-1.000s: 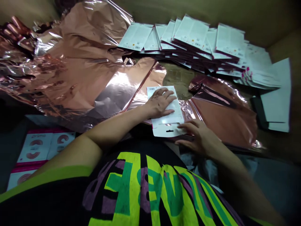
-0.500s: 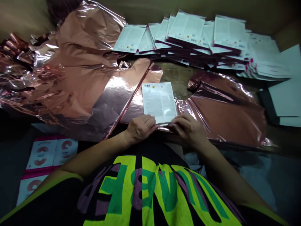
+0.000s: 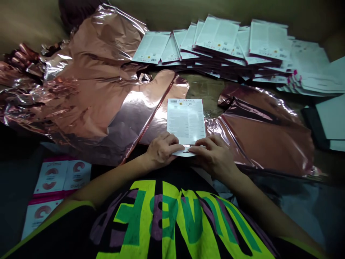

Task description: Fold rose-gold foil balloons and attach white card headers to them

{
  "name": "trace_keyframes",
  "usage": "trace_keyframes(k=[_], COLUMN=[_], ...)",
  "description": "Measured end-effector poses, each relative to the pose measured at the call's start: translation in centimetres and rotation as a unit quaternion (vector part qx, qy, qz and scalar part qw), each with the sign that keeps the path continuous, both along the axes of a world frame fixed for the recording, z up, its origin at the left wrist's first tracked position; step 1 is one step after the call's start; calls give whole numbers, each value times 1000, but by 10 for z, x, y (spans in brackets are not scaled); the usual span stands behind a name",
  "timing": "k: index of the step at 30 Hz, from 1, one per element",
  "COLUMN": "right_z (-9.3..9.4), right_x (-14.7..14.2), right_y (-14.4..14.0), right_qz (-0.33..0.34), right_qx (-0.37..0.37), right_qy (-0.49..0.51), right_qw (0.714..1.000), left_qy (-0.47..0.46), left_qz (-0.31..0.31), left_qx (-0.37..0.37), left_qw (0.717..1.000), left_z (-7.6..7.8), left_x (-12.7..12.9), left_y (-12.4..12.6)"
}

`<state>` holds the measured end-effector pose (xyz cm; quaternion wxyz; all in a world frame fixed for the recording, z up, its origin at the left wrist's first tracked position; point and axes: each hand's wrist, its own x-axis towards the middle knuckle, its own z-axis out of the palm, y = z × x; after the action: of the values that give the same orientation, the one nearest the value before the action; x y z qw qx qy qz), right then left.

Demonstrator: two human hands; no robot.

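A white printed cardboard sleeve lies in front of me, its barcode end pointing away. Its near end has a curved flap folded out toward my body. My left hand grips the flap's left side, thumb on top. On the other side, my right hand pinches the flap with thumb and fingers, close to the left thumb. Beneath the sleeve is shiny rose-gold foil: a large balloon sheet spreads to the left and a folded foil piece to the right.
Across the back, similar white sleeves lie in an overlapping pile, with more stacked sleeves to its right. White sheets sit at the far right edge. Pink-edged packets with rose arcs are at lower left.
The near flap of the sleeve now shows folded outward between my thumbs. Both hands have shifted slightly along it. The whole view has moved a little.
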<state>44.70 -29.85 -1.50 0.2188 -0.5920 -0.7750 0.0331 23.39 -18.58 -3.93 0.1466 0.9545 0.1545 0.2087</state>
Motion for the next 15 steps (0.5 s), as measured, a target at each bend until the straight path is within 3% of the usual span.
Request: trace_keyframes(k=[6,11,13,15], right_z=[-1,-4,-8,-14], right_x=[-13,-7,-13,-24], right_y=[7,9,5,1], right_qz=[-20,-113,-141,-116], right_qx=[-32,-99,-72,-27], right_qy=[28,58,62,13], right_qw=[999,987,985,993], left_qy=[-8,-14,-36,-46], left_qz=[19,74,86,66], left_qx=[-34,-24,-6,30], left_qw=[999,997,996,996], left_z=[6,10,6,0], left_x=[6,6,4,0], left_y=[-5,-10,-10,-9])
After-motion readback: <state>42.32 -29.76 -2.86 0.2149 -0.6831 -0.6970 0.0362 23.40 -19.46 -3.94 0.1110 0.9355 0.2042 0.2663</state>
